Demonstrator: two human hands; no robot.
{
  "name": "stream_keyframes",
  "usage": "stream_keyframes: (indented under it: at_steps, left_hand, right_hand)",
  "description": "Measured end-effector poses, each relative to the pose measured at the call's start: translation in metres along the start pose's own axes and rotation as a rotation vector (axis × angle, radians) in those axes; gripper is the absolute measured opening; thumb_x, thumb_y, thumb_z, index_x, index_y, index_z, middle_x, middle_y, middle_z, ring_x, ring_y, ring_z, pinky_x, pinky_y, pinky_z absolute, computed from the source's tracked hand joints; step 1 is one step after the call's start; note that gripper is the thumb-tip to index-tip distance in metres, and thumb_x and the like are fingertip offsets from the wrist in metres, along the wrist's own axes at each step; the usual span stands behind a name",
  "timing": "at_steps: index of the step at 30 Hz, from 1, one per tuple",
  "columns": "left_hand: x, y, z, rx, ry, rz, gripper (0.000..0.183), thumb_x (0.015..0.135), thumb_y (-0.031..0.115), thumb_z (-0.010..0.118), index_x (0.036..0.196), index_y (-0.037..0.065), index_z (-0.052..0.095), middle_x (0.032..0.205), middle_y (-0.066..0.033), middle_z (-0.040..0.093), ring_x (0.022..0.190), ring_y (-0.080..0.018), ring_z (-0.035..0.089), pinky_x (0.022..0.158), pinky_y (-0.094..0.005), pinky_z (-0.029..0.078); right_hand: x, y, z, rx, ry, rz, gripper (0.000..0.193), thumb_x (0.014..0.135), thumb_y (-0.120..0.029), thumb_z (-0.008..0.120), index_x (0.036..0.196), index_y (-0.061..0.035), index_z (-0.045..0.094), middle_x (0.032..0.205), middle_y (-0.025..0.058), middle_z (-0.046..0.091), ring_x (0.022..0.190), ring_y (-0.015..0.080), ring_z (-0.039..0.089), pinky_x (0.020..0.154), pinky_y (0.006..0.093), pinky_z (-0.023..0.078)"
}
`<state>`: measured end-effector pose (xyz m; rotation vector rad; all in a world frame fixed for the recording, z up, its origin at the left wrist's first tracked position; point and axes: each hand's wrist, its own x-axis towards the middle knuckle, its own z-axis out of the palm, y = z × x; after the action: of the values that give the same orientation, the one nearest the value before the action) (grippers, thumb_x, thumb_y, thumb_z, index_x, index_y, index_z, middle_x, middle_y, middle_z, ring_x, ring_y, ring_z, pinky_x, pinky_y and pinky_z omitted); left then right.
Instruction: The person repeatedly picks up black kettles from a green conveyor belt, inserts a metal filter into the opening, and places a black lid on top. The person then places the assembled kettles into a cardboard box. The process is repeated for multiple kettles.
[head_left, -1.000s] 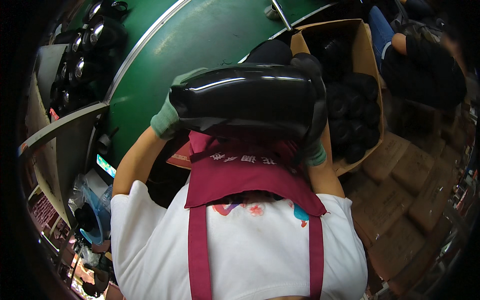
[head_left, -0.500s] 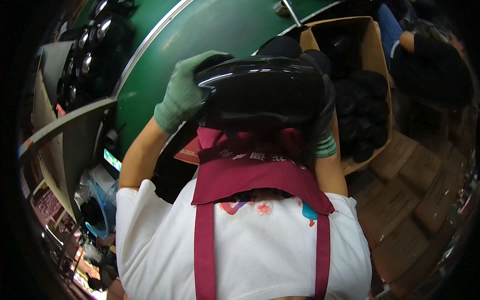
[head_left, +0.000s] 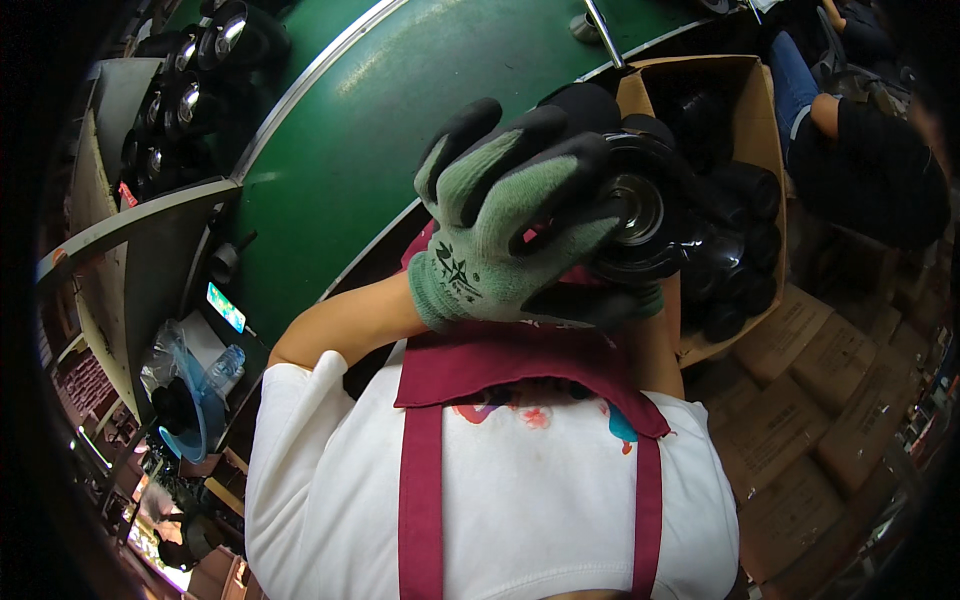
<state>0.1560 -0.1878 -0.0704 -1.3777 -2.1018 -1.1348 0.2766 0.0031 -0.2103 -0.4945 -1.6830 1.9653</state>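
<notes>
We now hold black part [head_left: 640, 215] end-on, close under camera, where before it lay broadside; left hand [head_left: 505, 225] wraps it, right hand [head_left: 610, 300] grips underneath; looks like inspection; behind, box [head_left: 745, 90] of parts, green belt [head_left: 400, 140].

The left hand [head_left: 500, 230] wears a knitted green cloth glove with a matt, rough black rubbery coating on fingers and palm. The black part [head_left: 650, 215] in its grip looks like glossy moulded plastic, with a shiny metal disc at its centre. The right hand [head_left: 620, 300] shows the same green knit at the cuff. The conveyor belt [head_left: 400, 130] is smooth, slightly sheeny green rubber, edged by a bright metal rail [head_left: 300, 90]. The box [head_left: 755, 120] is matt brown cardboard. The apron [head_left: 520, 360] is matt maroon cloth over a white cotton shirt [head_left: 540, 500].
</notes>
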Motion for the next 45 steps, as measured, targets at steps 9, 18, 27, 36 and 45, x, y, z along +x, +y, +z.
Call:
stream_keyframes:
  at_steps: [9, 18, 27, 36, 45]
  left_hand:
    - [-0.024, -0.006, 0.017, 0.037, -0.018, 0.147, 0.052, 0.063, 0.06, 0.076, 0.097, 0.02, 0.076, 0.101, -0.0035, 0.066, 0.107, -0.0329, 0.059, 0.089, -0.0567, 0.046]
    - [-0.032, -0.032, 0.006, -0.355, -0.441, -0.057, 0.061, 0.064, 0.042, 0.087, 0.117, 0.016, 0.072, 0.124, -0.0069, 0.064, 0.122, -0.035, 0.053, 0.103, -0.0513, 0.042]
    - [-0.067, -0.063, 0.112, -0.332, -0.527, -0.238, 0.108, 0.063, 0.046, 0.093, 0.151, 0.005, 0.043, 0.152, -0.0203, 0.043, 0.143, -0.0418, 0.039, 0.118, -0.0525, 0.031]
    - [-0.069, -0.075, 0.105, -0.468, -0.532, -0.362, 0.102, 0.066, 0.039, 0.09, 0.15, 0.005, 0.045, 0.15, -0.0191, 0.046, 0.142, -0.0408, 0.041, 0.119, -0.0509, 0.032]
    - [0.062, -0.075, 0.109, -0.113, -0.413, 0.022, 0.052, 0.086, 0.022, 0.074, 0.135, 0.01, 0.061, 0.127, -0.0152, 0.063, 0.116, -0.0371, 0.061, 0.103, -0.0477, 0.047]
  right_hand:
    - [-0.008, 0.006, -0.002, -0.107, 0.002, -0.023, 0.069, 0.096, -0.03, 0.07, 0.153, -0.007, 0.04, 0.155, 0.0147, 0.047, 0.143, 0.03, 0.046, 0.12, 0.0427, 0.036]
    - [0.037, -0.064, -0.084, -1.624, -0.413, -0.143, 0.071, 0.093, -0.032, 0.073, 0.151, -0.0067, 0.043, 0.155, 0.0145, 0.047, 0.143, 0.0298, 0.046, 0.119, 0.0431, 0.037]
    - [0.147, 0.011, -0.044, -0.064, -0.418, 0.264, 0.071, 0.092, -0.044, 0.071, 0.148, -0.0054, 0.05, 0.15, 0.0232, 0.049, 0.14, 0.0378, 0.047, 0.116, 0.0471, 0.038]
    - [0.251, 0.086, 0.011, -0.763, -0.111, 0.344, 0.055, 0.091, -0.024, 0.073, 0.143, -0.0142, 0.058, 0.098, 0.0043, 0.067, 0.082, 0.0139, 0.064, 0.071, 0.0272, 0.052]
    - [0.134, -0.06, -0.095, -0.577, -0.735, 0.335, 0.041, 0.09, -0.021, 0.073, 0.127, -0.0042, 0.069, 0.116, 0.0098, 0.075, 0.103, 0.0217, 0.071, 0.094, 0.0348, 0.054]
